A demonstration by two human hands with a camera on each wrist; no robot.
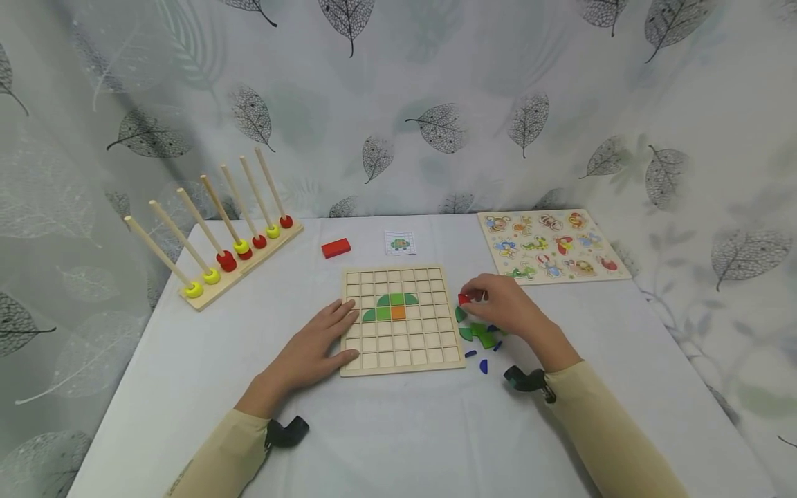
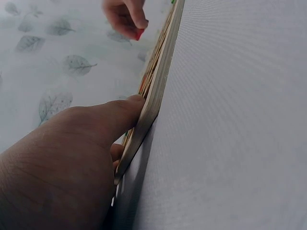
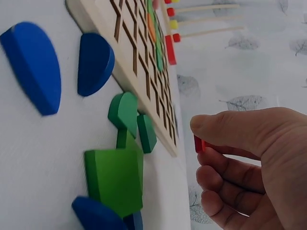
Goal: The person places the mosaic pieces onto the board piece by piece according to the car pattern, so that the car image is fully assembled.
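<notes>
My left hand (image 1: 314, 349) rests on the left edge of a wooden grid board (image 1: 429, 356), fingers extended and thumb on the near part of the rim. Set in the board's middle are green squares (image 1: 382, 314), dark green rounded pieces (image 1: 411, 299) and an orange square (image 1: 398, 313). Between thumb and index finger, my right hand (image 1: 507, 304) pinches a small red piece (image 3: 199, 144), raised just off the board's right edge. Below that hand lie loose light green pieces (image 3: 115, 179), dark green rounded pieces (image 3: 123, 111) and several blue curved pieces (image 3: 96, 64).
A wooden peg stand (image 1: 249, 266) with red and yellow rings stands at the back left. Behind the board lie a red block (image 1: 336, 248) and a small picture card (image 1: 400, 243). An insect picture board (image 1: 554, 245) lies at the back right, before a leaf-patterned curtain.
</notes>
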